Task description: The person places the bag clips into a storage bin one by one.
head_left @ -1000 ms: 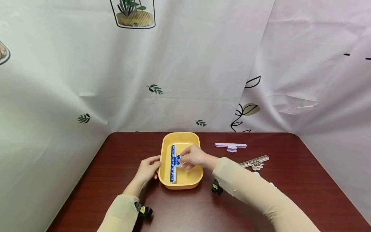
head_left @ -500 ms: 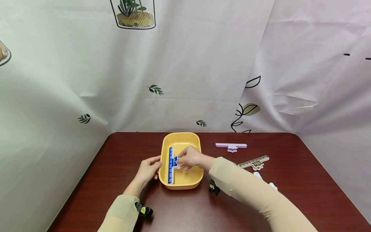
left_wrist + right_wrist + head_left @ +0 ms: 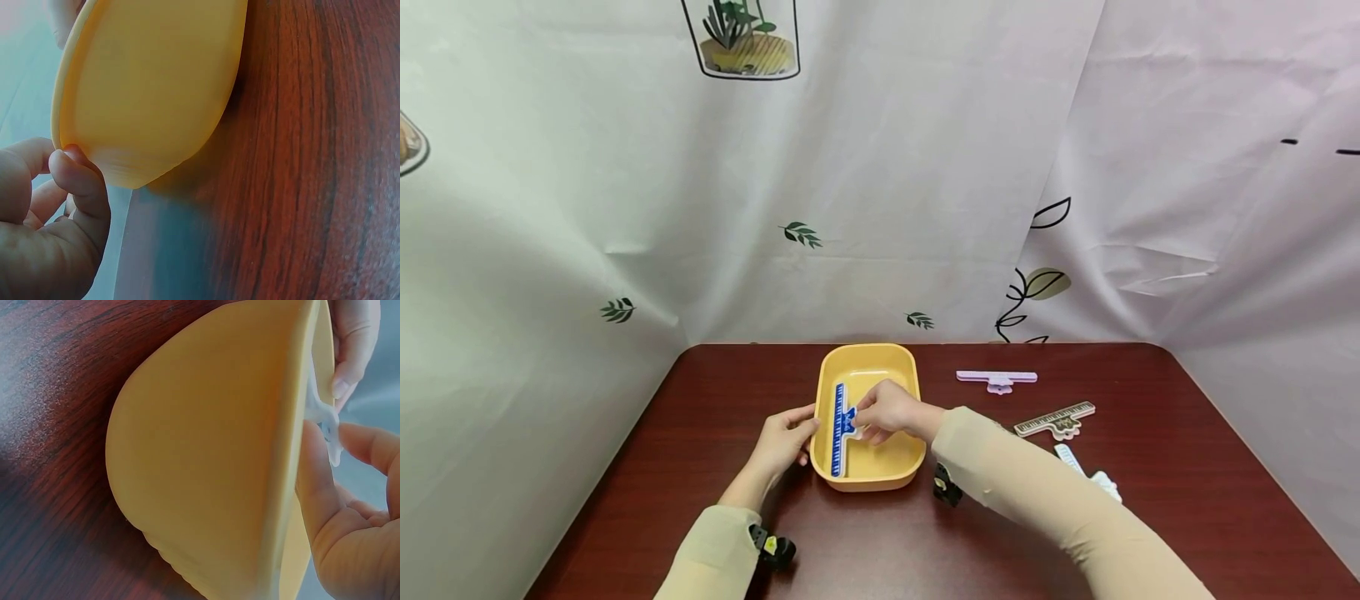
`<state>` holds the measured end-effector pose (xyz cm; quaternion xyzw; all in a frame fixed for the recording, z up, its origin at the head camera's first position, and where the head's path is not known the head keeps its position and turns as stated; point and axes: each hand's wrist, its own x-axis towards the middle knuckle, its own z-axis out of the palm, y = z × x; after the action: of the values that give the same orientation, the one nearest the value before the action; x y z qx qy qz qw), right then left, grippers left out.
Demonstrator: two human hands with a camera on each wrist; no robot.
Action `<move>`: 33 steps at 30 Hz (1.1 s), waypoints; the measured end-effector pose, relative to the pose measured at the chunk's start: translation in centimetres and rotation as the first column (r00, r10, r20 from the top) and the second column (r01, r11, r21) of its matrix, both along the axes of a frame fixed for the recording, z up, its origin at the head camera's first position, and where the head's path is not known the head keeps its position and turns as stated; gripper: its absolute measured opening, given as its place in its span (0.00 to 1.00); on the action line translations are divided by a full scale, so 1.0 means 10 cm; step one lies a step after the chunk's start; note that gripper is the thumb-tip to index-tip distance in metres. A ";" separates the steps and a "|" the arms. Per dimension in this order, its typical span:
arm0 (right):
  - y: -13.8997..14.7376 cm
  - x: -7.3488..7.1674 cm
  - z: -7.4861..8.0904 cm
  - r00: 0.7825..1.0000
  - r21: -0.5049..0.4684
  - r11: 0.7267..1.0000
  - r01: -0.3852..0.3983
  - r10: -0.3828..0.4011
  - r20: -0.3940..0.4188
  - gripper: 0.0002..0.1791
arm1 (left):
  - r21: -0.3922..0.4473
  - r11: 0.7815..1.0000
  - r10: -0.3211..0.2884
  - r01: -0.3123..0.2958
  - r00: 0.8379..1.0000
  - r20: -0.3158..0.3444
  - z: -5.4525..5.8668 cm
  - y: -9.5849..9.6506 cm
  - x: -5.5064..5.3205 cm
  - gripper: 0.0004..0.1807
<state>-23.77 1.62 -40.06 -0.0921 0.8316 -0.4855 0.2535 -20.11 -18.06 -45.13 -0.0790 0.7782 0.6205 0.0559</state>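
A yellow plastic bin [image 3: 880, 482] with rounded corners stands on the table. My left hand [image 3: 784, 442] holds its left rim; in the left wrist view, the thumb and a finger [image 3: 81, 178] pinch the edge. My right hand [image 3: 891, 410] reaches into the bin and pinches the handle of a long clip [image 3: 838, 433] with a blue piano-key pattern. Lengthwise along the bin's left side lies the clip's bar. In the right wrist view, thumb and fingertip grip the clip's white handle [image 3: 329, 422], while the bin's wall hides most of the rest.
Right of the bin, a lilac clip [image 3: 997, 377] lies near the far edge. Closer in are a dark-and-cream piano-key clip [image 3: 1056, 421] and a white clip [image 3: 1103, 482], the latter close to the right sleeve. Printed cloth hangs behind the dark red wooden table [image 3: 880, 550].
My right hand has moved slightly left and nearer with the blue clip, bringing it closer to the bin's left wall. My left hand has stayed on the rim.
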 end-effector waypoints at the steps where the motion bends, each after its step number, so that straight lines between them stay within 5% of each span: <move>1: -0.01 0.00 0.00 1.000 0.002 1.000 0.000 0.000 0.001 0.14 | 0.000 1.000 -0.002 0.002 1.000 0.000 0.00 0.00 0.00 0.22; 33: -0.17 -0.05 -0.02 1.000 0.083 0.996 0.015 -0.016 0.010 0.07 | 0.025 1.000 -0.010 0.011 1.000 -0.026 0.00 0.00 0.00 0.22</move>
<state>-24.30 -0.04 -40.22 -0.0726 0.8502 -0.4531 0.2579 -20.12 -18.02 -45.17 -0.0660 0.7715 0.6308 0.0499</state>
